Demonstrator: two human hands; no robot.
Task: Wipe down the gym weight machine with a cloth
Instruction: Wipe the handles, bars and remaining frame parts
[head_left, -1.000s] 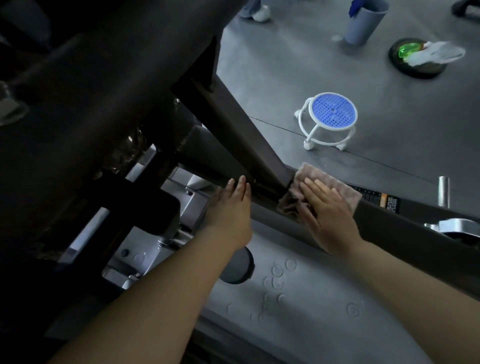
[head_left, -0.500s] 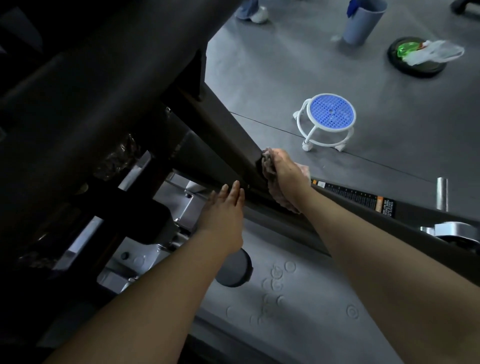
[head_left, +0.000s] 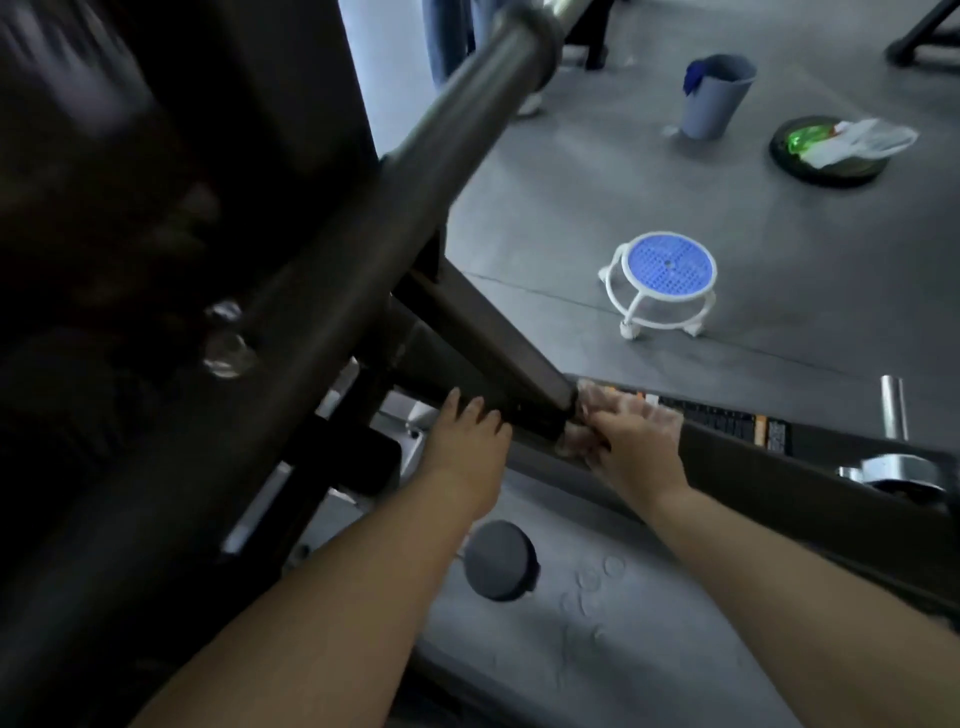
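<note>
Dark steel gym weight machine (head_left: 332, 291), with thick round and square tubes, fills the left and middle of the view; it looks heavy, rigid and fixed, so it needs wiping rather than lifting. Along its lower square beam runs a black-and-orange warning label (head_left: 737, 423), too blurred to read. Resting on the frame, the left hand (head_left: 465, 452) has straight fingers held together. At the tube joint, the right hand (head_left: 636, 449) bunches a small pale pinkish cloth (head_left: 597, 397) against the beam; soft, light and limp, it is best gripped in a wad.
</note>
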